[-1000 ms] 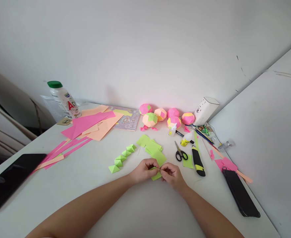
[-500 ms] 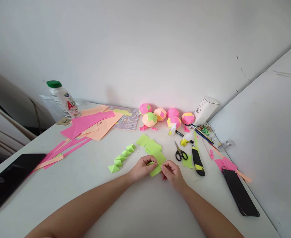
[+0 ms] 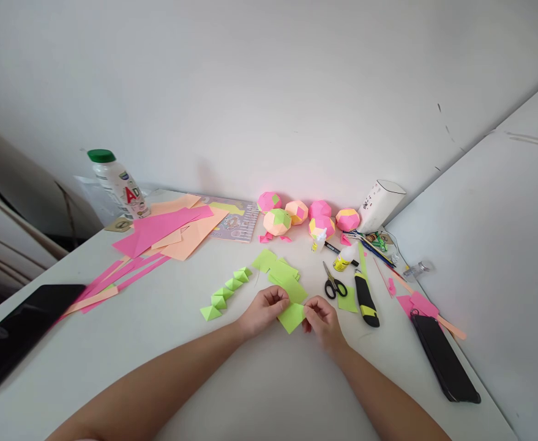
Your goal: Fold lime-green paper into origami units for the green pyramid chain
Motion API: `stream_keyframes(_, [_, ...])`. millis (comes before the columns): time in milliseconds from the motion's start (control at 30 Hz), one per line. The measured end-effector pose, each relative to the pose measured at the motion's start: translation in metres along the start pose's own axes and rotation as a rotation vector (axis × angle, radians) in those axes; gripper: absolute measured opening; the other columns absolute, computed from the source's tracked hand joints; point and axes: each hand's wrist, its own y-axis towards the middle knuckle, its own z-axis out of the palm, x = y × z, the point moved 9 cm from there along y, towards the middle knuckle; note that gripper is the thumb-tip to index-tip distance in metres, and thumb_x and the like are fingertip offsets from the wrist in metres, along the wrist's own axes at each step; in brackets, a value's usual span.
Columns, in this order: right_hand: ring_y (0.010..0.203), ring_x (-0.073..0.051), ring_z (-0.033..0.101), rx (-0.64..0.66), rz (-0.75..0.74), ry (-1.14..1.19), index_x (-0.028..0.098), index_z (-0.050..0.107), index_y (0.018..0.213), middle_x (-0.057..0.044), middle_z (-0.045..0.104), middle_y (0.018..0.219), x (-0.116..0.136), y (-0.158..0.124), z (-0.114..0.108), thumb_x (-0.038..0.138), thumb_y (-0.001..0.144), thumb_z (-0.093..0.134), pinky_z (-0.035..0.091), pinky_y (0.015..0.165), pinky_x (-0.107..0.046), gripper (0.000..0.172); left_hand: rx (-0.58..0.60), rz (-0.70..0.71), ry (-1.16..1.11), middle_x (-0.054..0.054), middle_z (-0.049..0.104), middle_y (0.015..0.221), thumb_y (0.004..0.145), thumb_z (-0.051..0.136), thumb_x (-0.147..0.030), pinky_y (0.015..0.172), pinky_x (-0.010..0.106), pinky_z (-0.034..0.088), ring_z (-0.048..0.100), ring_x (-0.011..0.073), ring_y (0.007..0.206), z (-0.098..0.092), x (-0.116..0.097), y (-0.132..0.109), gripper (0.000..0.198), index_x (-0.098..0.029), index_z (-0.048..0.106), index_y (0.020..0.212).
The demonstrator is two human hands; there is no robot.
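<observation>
Between my hands is a small green paper square [image 3: 291,319], tilted so one corner points toward me. My left hand [image 3: 265,310] is closed, pinching its left corner between thumb and fingers. At the opposite corner my right hand [image 3: 322,321] pinches the paper as well. Just beyond lie several loose green paper squares [image 3: 283,272], overlapping on the white table. To the left of my hands runs a row of folded green paper pieces [image 3: 221,296]. Black-handled scissors [image 3: 334,285] and a black and yellow utility knife [image 3: 366,299] lie right of my right hand.
Faceted paper balls [image 3: 296,212] line the wall behind two glue bottles [image 3: 343,258]. Pink and orange paper sheets [image 3: 177,226] and a green-capped bottle [image 3: 119,185] stand back left. A black phone [image 3: 444,355] lies right, a larger black device [image 3: 18,334] left.
My right hand has shifted slightly to the right. The green paper square shows more of its face and now reaches lower toward me. Both hands keep their pinch.
</observation>
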Motion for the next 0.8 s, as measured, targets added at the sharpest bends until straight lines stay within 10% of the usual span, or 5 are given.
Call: stream_keyframes(800, [0.041, -0.009, 0.05, -0.078, 0.01, 0.032, 0.017, 0.058, 0.087, 0.005, 0.054, 0.05, -0.004, 0.005, -0.005, 0.036, 0.077, 0.062, 0.041, 0.042, -0.021, 0.022, -0.062, 0.028, -0.01, 0.003, 0.067, 0.078, 0.071, 0.065, -0.037, 0.069, 0.029, 0.046, 0.059, 0.015, 0.071, -0.007, 0.0, 0.002, 0.024, -0.017, 0.065, 0.084])
